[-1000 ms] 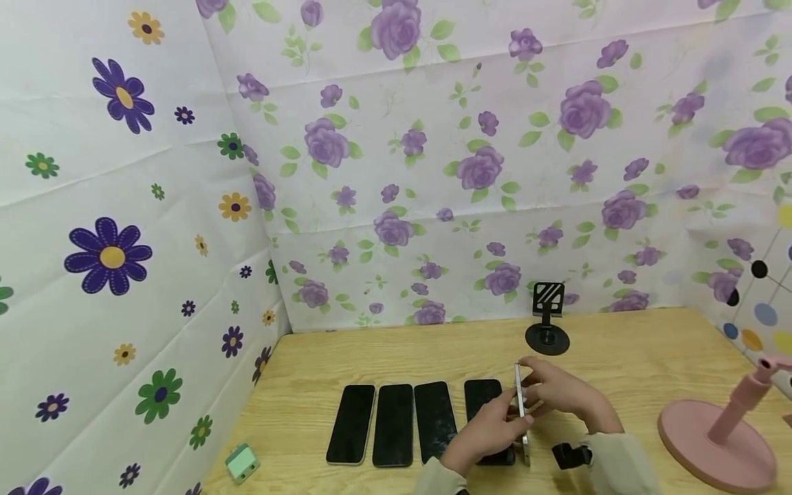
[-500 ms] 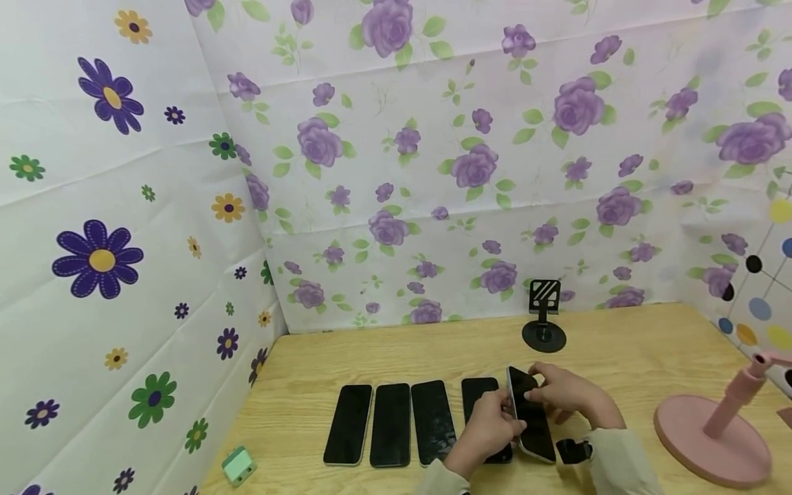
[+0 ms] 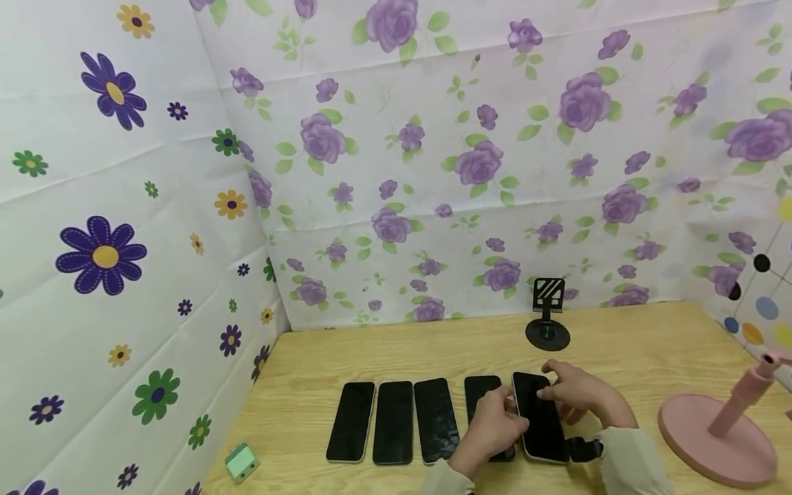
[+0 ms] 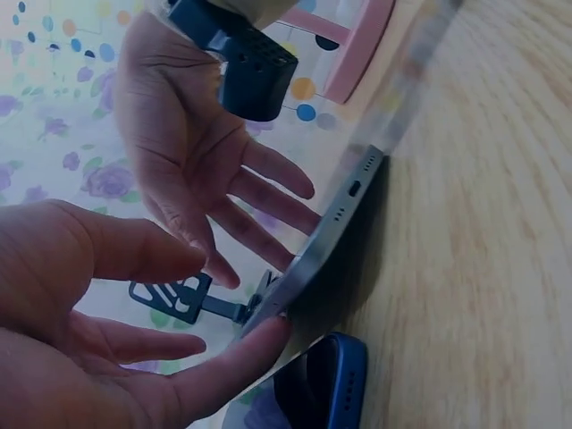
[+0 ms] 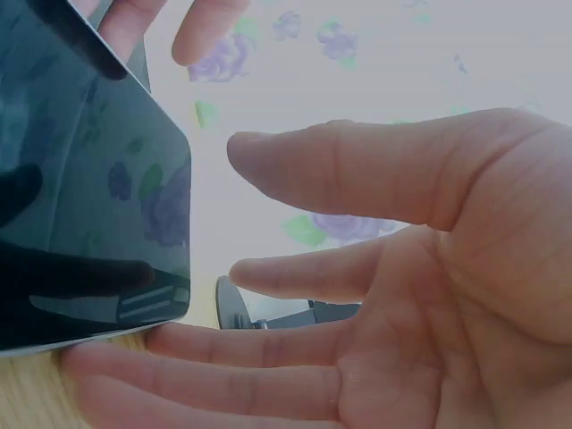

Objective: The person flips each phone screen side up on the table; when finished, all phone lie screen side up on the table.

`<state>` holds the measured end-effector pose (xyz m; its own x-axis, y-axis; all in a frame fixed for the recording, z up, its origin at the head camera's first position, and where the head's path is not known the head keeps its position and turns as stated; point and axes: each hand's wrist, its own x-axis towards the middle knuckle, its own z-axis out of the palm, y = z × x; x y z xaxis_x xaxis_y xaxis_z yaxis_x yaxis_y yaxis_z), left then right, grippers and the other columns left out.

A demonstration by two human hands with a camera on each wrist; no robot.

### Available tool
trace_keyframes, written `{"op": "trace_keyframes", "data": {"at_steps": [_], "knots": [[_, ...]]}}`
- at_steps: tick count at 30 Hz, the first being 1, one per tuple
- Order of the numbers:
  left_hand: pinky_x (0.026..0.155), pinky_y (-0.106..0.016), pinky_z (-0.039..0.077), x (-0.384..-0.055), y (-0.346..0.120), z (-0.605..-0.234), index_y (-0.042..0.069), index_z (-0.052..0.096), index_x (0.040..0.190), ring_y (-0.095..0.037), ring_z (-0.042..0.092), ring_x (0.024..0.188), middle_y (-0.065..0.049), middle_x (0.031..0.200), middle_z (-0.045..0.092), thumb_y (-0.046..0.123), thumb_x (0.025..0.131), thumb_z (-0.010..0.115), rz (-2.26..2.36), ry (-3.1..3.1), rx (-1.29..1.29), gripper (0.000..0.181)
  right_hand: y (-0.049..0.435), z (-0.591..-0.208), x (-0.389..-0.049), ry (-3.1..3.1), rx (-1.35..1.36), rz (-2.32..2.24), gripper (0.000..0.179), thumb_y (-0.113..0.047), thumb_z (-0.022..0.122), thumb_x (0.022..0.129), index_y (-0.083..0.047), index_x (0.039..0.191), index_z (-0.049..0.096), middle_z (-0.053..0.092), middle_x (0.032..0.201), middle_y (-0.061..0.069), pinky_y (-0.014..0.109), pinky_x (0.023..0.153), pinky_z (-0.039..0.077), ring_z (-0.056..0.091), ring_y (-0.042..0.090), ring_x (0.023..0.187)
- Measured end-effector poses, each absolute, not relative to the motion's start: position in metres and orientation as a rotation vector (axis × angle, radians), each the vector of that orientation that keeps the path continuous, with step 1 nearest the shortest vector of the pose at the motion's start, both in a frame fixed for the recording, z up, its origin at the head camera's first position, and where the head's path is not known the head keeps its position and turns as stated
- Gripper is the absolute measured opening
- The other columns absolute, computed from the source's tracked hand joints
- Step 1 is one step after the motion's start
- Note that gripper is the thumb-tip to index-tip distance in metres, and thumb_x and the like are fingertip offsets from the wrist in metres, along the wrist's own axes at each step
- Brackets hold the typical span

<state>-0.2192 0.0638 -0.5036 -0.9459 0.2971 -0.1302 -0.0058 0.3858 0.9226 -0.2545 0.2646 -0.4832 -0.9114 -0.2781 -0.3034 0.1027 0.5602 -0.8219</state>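
A silver-edged phone [image 3: 540, 419], black screen up, sits tilted over the table at the right end of a row of phones. In the left wrist view its edge with the charging port [image 4: 355, 189] shows, one side raised off the wood. My left hand [image 3: 493, 427] touches the raised left edge with a fingertip, thumb apart from the screen. My right hand [image 3: 584, 392] is at the other long side. In the right wrist view its straight fingers [image 5: 259, 344] reach to and partly under the phone's edge, while the thumb stays off the screen. My left hand partly covers a blue-edged phone [image 3: 484, 392].
Three more phones lie screen up to the left: a leftmost phone [image 3: 350, 421], a second phone [image 3: 392, 423] and a third phone [image 3: 436, 419]. A black folding stand [image 3: 547, 335] stands behind. A pink stand [image 3: 718, 440] is at right, a mint charger plug [image 3: 240, 462] at left.
The phone between my hands has turned from upright on its edge to nearly flat, screen up, its lower side swinging right. My right hand has shifted slightly right and its thumb has lifted off.
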Motion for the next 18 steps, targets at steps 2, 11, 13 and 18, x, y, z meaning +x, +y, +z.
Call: {"op": "trace_keyframes", "data": {"at_steps": [2, 11, 13, 18], "knots": [[0.07, -0.034, 0.055, -0.2192, 0.0648, -0.5027, 0.0, 0.061, 0.132, -0.009, 0.065, 0.075, -0.003, 0.096, 0.062, -0.001, 0.085, 0.072, 1.59, 2.372, 0.235, 0.049, 0.2668, -0.4831, -0.2539, 2.412, -0.156, -1.295, 0.059, -0.011, 0.064, 0.098, 0.014, 0.142, 0.034, 0.063, 0.109, 0.026, 0.047, 0.061, 0.058, 0.067, 0.034, 0.069], [0.052, -0.029, 0.036, -0.2177, 0.0703, -0.5031, 0.001, 0.057, 0.137, -0.011, 0.045, 0.049, 0.0, 0.068, 0.055, 0.004, 0.083, 0.069, 1.551, 2.376, 0.229, 0.055, 0.2706, -0.4829, -0.2507, 2.43, -0.158, -1.292, 0.058, -0.008, 0.065, 0.096, 0.014, 0.141, 0.037, 0.063, 0.104, 0.021, 0.045, 0.06, 0.057, 0.066, 0.031, 0.065], [0.054, -0.03, 0.04, -0.217, 0.0712, -0.5036, 0.003, 0.059, 0.136, -0.009, 0.049, 0.054, -0.001, 0.075, 0.06, 0.006, 0.084, 0.069, 1.52, 2.394, 0.231, 0.053, 0.2701, -0.4831, -0.2499, 2.434, -0.157, -1.287, 0.057, -0.008, 0.065, 0.096, 0.015, 0.14, 0.037, 0.063, 0.101, 0.02, 0.045, 0.06, 0.057, 0.065, 0.031, 0.064], [0.053, -0.028, 0.04, -0.2174, 0.0736, -0.5025, 0.002, 0.059, 0.137, -0.01, 0.052, 0.053, -0.001, 0.07, 0.062, 0.01, 0.087, 0.067, 1.479, 2.388, 0.257, 0.051, 0.2674, -0.4816, -0.2475, 2.488, -0.135, -1.231, 0.056, -0.011, 0.063, 0.098, 0.015, 0.14, 0.037, 0.06, 0.089, 0.017, 0.045, 0.058, 0.056, 0.063, 0.029, 0.06]]}}
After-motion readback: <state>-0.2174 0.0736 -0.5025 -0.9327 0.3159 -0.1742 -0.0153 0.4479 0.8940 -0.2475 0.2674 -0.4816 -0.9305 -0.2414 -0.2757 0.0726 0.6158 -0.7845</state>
